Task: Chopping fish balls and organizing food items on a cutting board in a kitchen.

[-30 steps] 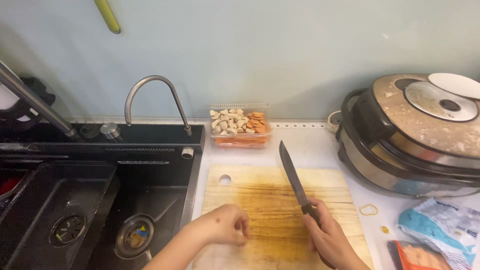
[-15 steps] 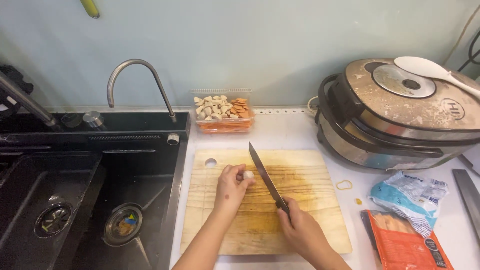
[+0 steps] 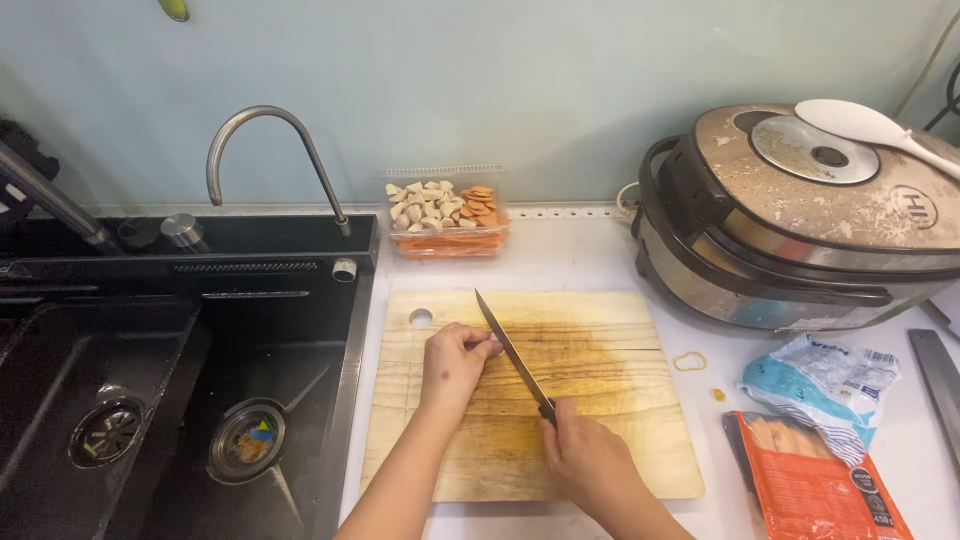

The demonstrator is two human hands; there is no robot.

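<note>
Knife (image 3: 510, 350) clamped in right hand (image 3: 590, 462) over cutting board (image 3: 620, 420); left hand (image 3: 452, 362) curled beside blade.

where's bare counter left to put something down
Free: the white strip between the cutting board and food tub, left of the cooker. Crowded: right of the board, with packets, rubber band.

This is a home kitchen. A black built-in sink (image 3: 150, 400) with a curved metal tap (image 3: 270, 150) sits beside a white counter (image 3: 580, 260), where a worn wooden cutting board (image 3: 600, 370) lies and a large steel rice cooker (image 3: 800, 220) stands against the pale wall.
</note>
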